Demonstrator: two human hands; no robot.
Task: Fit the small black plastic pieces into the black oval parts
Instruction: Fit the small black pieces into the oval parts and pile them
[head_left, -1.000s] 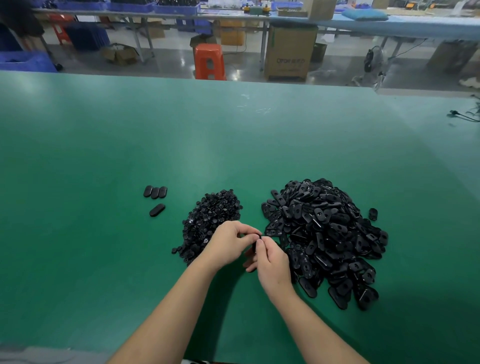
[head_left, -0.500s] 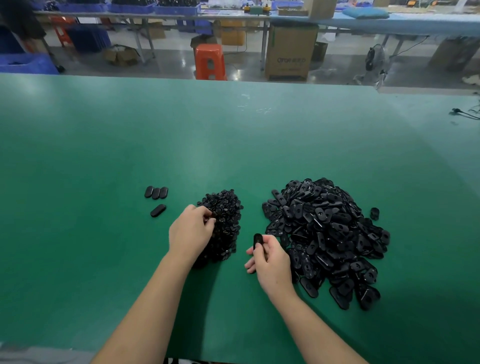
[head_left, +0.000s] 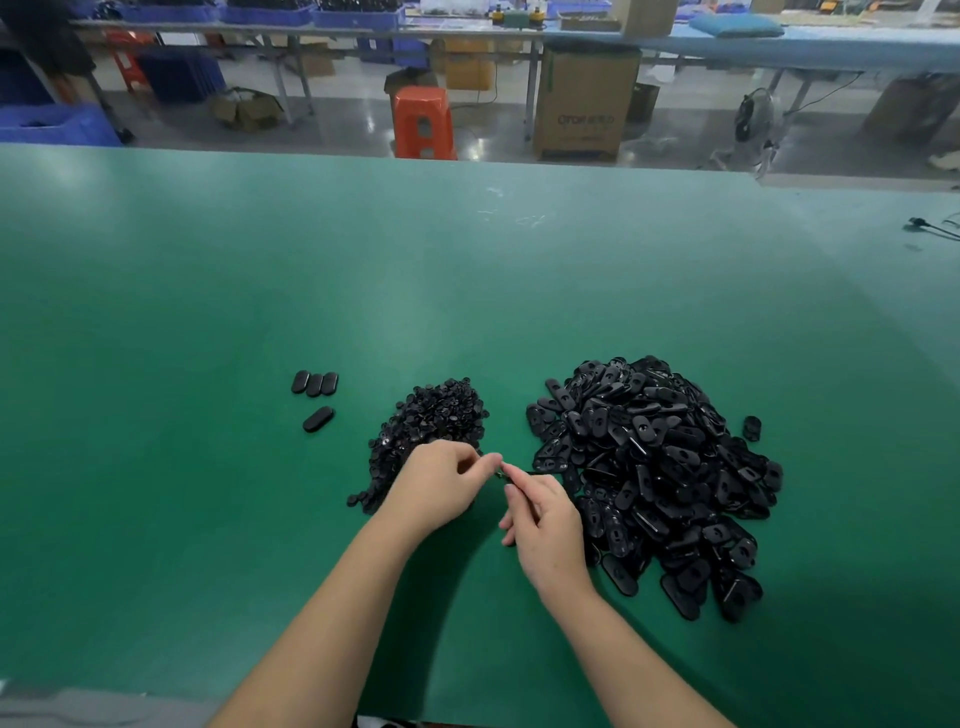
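Note:
A heap of small black plastic pieces (head_left: 431, 421) lies left of centre on the green table. To its right is a larger heap of black oval parts (head_left: 654, 467). My left hand (head_left: 441, 488) and my right hand (head_left: 545, 525) meet between the two heaps, fingertips together. My right hand pinches a black oval part (head_left: 537, 472), mostly hidden by the fingers. My left hand's fingertips pinch something tiny against it, probably a small piece, too small to see clearly. Several finished ovals (head_left: 314, 384) lie to the far left, one more oval (head_left: 318, 419) just below them.
A lone oval part (head_left: 751, 428) sits right of the big heap. The green table (head_left: 260, 312) stretches wide on all sides. Beyond its far edge stand an orange stool (head_left: 423, 122) and a cardboard box (head_left: 584, 104). A cable (head_left: 930, 226) lies at the far right.
My left hand has come back from the small-pieces heap to my right hand, and the fingertips are together again at the oval part.

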